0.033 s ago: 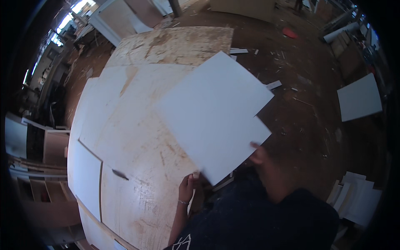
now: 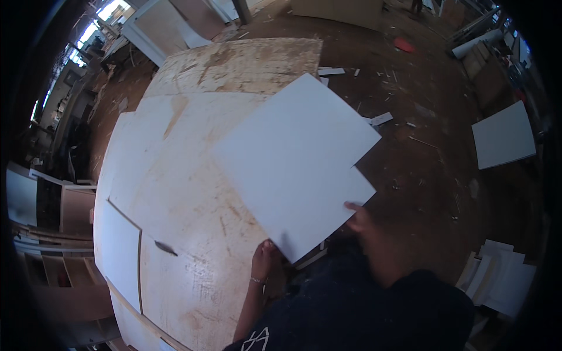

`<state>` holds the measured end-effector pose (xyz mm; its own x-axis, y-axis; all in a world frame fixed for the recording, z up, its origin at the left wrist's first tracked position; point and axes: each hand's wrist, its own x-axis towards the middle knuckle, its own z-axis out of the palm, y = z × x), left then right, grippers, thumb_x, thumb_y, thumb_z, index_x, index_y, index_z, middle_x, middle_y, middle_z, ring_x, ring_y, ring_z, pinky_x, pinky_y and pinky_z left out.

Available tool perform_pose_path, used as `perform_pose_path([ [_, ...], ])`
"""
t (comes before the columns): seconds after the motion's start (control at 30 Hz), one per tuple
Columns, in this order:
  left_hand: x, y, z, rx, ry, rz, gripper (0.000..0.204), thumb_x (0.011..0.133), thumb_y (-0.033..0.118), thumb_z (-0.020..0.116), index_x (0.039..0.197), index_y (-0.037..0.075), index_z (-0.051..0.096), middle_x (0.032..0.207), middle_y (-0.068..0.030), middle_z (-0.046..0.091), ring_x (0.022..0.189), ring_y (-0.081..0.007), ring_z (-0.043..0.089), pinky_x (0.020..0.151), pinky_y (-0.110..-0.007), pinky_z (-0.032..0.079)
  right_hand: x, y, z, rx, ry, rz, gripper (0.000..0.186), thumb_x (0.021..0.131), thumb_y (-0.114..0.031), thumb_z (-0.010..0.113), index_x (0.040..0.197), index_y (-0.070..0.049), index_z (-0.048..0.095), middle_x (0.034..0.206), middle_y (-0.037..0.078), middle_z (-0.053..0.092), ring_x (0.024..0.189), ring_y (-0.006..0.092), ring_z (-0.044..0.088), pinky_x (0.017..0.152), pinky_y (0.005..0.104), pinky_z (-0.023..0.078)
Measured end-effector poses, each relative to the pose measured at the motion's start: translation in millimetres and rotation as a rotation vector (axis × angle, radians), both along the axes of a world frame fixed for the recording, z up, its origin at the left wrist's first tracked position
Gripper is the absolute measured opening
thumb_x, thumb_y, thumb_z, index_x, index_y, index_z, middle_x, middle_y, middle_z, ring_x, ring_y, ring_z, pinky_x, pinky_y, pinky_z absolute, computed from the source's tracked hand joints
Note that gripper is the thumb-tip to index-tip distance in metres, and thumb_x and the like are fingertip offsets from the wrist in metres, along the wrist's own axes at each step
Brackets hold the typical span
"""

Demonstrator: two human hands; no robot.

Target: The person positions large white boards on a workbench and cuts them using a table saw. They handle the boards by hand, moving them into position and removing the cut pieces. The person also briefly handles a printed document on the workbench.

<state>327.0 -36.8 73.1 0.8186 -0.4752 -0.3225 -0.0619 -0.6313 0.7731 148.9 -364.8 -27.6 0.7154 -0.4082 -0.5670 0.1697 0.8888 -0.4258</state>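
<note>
A flat white panel (image 2: 298, 158) is held tilted across the right part of a pale wooden worktable (image 2: 199, 140). A step breaks the panel's right edge; I cannot tell whether it is one notched board or two overlapping. My right hand (image 2: 360, 219) grips the near right edge, thumb on the top face and the other fingers hidden beneath. At the near left edge, close to the bottom corner, my left hand (image 2: 263, 260) has its fingers closed on the rim. A bracelet circles that wrist.
Another white panel (image 2: 122, 251) lies at the table's left edge, near a small dark slim object (image 2: 165, 248). White offcuts (image 2: 381, 119) litter the brown floor at right. A white board (image 2: 504, 136) stands farther right, and stacked white pieces (image 2: 500, 275) sit at lower right.
The view has shifted slightly. My left hand's fingers are now closer against the panel's near left edge; the right hand keeps its grip.
</note>
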Motion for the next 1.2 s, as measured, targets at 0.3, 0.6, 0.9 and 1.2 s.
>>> perform_pose_path([
  [0.3,-75.5,-241.2,24.3,-0.332,0.835,0.180,0.062,0.095,0.023,0.065,0.135,-0.005,0.026,0.131,-0.0247,0.046,0.117,-0.0351,0.058,0.072,-0.042,0.065,-37.4,-204.9,48.9,-0.171,0.027,-0.191,0.052,0.087,-0.024,0.069,0.127,0.001,0.050,0.117,0.014,0.060,0.109,0.0309,0.059,0.097,0.0465,0.050],
  [0.6,-149.1,-352.2,69.1,-0.470,0.929,-0.373,0.057,0.095,0.027,0.066,0.134,-0.003,0.037,0.112,-0.0170,0.062,0.096,-0.0232,0.067,0.074,-0.031,0.060,-199.5,-270.9,112.3,-0.401,0.108,-0.384,0.057,0.085,-0.018,0.063,0.135,0.003,0.044,0.123,0.016,0.056,0.116,0.0337,0.055,0.102,0.0470,0.045],
  [0.9,-192.8,-313.3,-73.7,0.065,0.215,-0.792,0.048,0.091,0.042,0.065,0.119,0.003,0.065,0.118,-0.0173,0.067,0.106,-0.0324,0.066,0.092,-0.041,0.051,-355.6,-272.4,117.3,-0.776,0.695,-0.441,0.061,0.082,-0.009,0.060,0.139,0.003,0.042,0.130,0.017,0.053,0.117,0.0311,0.053,0.101,0.0424,0.043],
  [1.2,-246.0,51.1,-222.0,-0.077,0.592,0.952,0.011,0.082,0.012,0.065,0.090,0.014,0.071,0.092,-0.0076,0.073,0.075,-0.0249,0.070,0.066,-0.040,0.057,-466.1,-326.7,134.4,-1.381,1.309,0.149,0.042,0.076,-0.005,0.060,0.117,0.004,0.062,0.105,0.019,0.068,0.098,0.0301,0.065,0.090,0.0405,0.048],
])
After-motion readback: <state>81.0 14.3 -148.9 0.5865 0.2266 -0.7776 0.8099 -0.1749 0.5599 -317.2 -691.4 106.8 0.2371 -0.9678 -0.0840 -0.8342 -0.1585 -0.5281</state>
